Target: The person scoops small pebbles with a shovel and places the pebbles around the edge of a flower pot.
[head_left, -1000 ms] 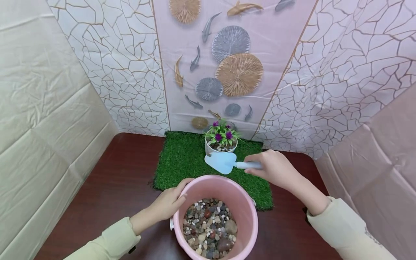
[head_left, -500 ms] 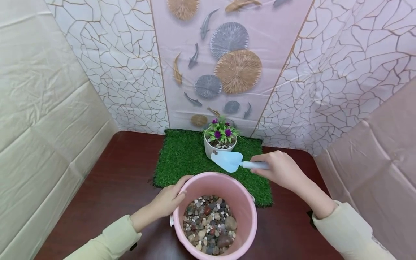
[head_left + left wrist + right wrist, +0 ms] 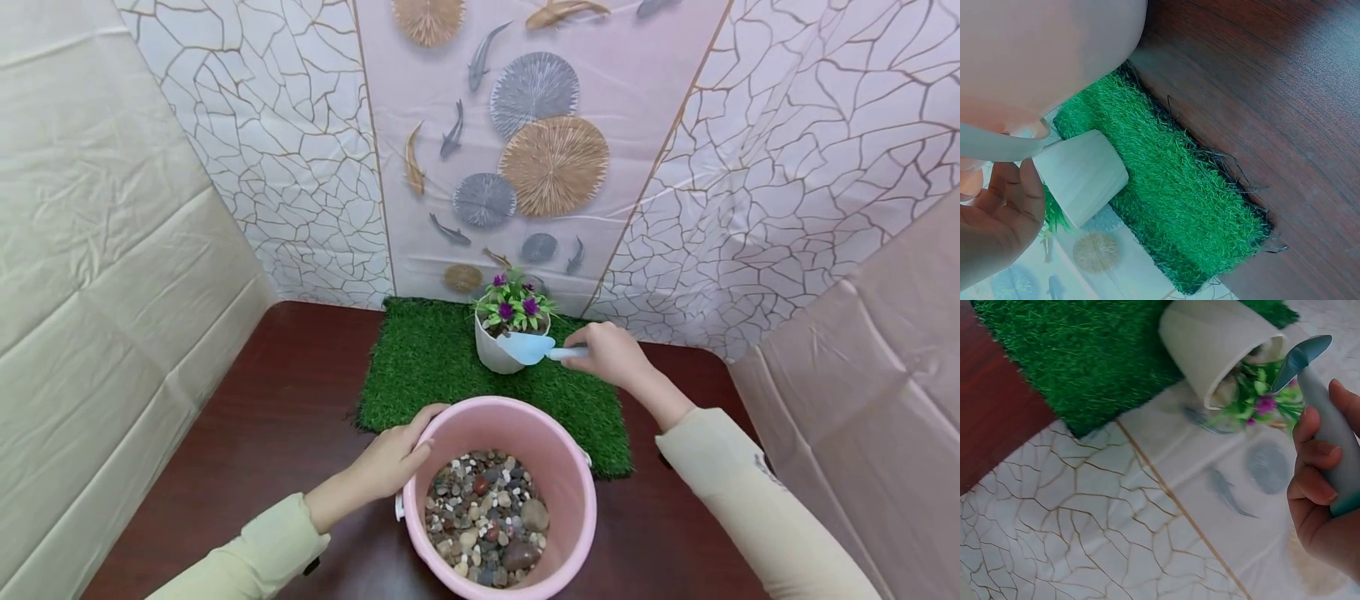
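Note:
In the head view my right hand point(image 3: 613, 357) grips the handle of a light blue trowel point(image 3: 528, 347). The blade's tip overlaps the front rim of a white flowerpot point(image 3: 497, 353), which holds a leafy plant with purple flowers point(image 3: 506, 311). Fingers curl round the trowel handle point(image 3: 1330, 419) in the right wrist view. My left hand point(image 3: 388, 460) grips the left rim of a pink bucket point(image 3: 566, 492). Many mixed pebbles point(image 3: 483, 517) cover the bucket's bottom. From the left wrist, the bucket wall point(image 3: 1041, 56) and its white handle point(image 3: 997, 145) show beside that hand.
Under the pot lies a green artificial grass mat point(image 3: 420, 358) on a dark red-brown table point(image 3: 247, 433). Behind the table hangs a patterned cloth point(image 3: 322, 167) with printed fish and discs. Pale padded panels point(image 3: 112, 292) flank both sides.
My right hand has moved forward, bringing the trowel from in front of the pot to its rim. The dark pebble seen at the blade's tip no longer shows clearly. My left hand stays put.

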`<state>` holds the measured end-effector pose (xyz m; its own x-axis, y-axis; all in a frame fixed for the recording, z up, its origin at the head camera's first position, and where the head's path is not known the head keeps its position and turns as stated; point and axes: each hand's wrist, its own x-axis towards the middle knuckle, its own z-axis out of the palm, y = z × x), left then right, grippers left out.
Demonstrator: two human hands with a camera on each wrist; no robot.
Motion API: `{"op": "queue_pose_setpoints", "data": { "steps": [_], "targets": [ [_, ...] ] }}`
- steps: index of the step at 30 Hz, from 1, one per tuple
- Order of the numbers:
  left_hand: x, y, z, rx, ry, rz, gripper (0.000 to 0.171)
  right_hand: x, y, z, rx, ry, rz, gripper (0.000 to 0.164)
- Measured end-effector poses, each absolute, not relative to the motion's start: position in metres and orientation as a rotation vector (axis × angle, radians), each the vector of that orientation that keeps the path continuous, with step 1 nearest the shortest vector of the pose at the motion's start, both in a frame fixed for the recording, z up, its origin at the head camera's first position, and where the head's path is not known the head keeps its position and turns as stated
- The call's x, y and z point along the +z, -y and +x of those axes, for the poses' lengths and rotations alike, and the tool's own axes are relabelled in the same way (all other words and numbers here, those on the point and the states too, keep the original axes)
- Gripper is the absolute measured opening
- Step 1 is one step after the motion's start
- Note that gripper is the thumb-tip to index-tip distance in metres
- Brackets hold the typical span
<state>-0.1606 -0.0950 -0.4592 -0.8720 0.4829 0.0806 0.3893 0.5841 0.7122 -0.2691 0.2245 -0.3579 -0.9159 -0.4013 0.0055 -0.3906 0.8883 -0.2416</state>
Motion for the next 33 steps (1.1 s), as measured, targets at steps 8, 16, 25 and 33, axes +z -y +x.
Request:
{"op": "queue_pose_setpoints", "data": {
  "steps": [8, 16, 25, 33],
  "targets": [
    [-0.460, 0.095, -0.161, 1.141, -2.701, 0.746, 0.049, -0.366, -0.215, -0.295, -0.285, -2.944, -0.524, 0.028],
    [-0.459, 0.095, -0.162, 1.149, -2.684, 0.747, 0.050, -0.360, -0.210, -0.303, -0.282, -2.888, -0.486, 0.029],
    [-0.458, 0.096, -0.162, 1.145, -2.688, 0.748, 0.050, -0.353, -0.209, -0.306, -0.294, -2.853, -0.489, 0.027],
    [-0.458, 0.096, -0.162, 1.153, -2.692, 0.760, 0.050, -0.348, -0.212, -0.299, -0.272, -2.869, -0.528, 0.027]
  ]
}}
